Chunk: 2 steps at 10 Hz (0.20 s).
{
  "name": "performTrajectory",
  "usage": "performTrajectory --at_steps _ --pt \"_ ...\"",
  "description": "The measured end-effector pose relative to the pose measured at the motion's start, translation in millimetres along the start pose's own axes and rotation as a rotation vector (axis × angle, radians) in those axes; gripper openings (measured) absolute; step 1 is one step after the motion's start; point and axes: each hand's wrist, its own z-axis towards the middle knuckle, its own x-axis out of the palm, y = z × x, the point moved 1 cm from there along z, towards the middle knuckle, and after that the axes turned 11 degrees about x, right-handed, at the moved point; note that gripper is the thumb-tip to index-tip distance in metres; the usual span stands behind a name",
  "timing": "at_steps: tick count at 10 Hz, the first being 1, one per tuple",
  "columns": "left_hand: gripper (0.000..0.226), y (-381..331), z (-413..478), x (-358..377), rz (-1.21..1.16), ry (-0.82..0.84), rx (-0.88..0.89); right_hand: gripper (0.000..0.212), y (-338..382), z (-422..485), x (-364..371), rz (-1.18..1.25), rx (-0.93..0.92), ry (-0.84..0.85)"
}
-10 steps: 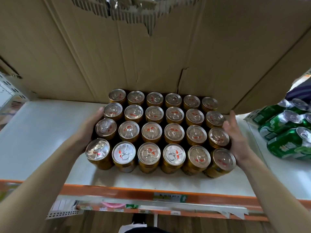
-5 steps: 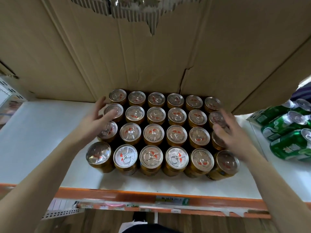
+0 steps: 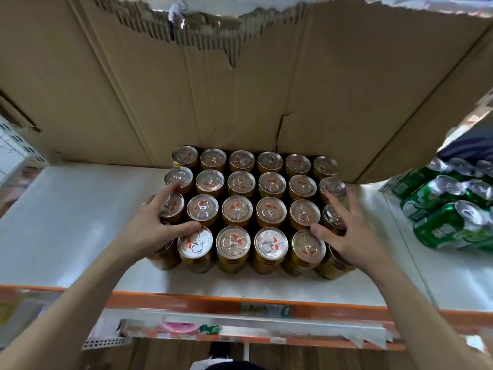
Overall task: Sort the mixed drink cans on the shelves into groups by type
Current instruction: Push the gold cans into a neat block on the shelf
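Note:
Several gold cans (image 3: 252, 206) with silver pull-tab lids stand upright in a tight block of rows on the white shelf (image 3: 74, 222). My left hand (image 3: 153, 225) lies flat on the lids of the block's left column, fingers spread, thumb on the front row. My right hand (image 3: 346, 228) lies the same way on the lids of the right column, fingertips reaching toward the back rows. Both hands cover parts of the cans beneath them. Several green cans (image 3: 450, 209) lie on their sides at the right.
A torn cardboard sheet (image 3: 240, 89) leans behind and over the gold cans. The shelf has an orange front rail (image 3: 186, 303) with a label strip. A seam divides the shelf board from the right-hand board (image 3: 453, 276) under the green cans.
Both hands left the outer sides of the block, lifted, and now lie on top of the outer columns' lids. The block of cans stays in place.

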Motion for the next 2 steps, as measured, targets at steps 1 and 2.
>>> performTrajectory --at_steps 1,2 --pt "0.108 -1.1 -5.0 -3.1 0.111 -0.017 0.012 0.071 -5.7 -1.9 -3.6 0.116 0.007 -0.024" --pt "0.094 -0.8 -25.5 -2.6 0.164 -0.181 0.089 0.062 -24.3 -12.5 -6.6 0.210 0.009 0.009"
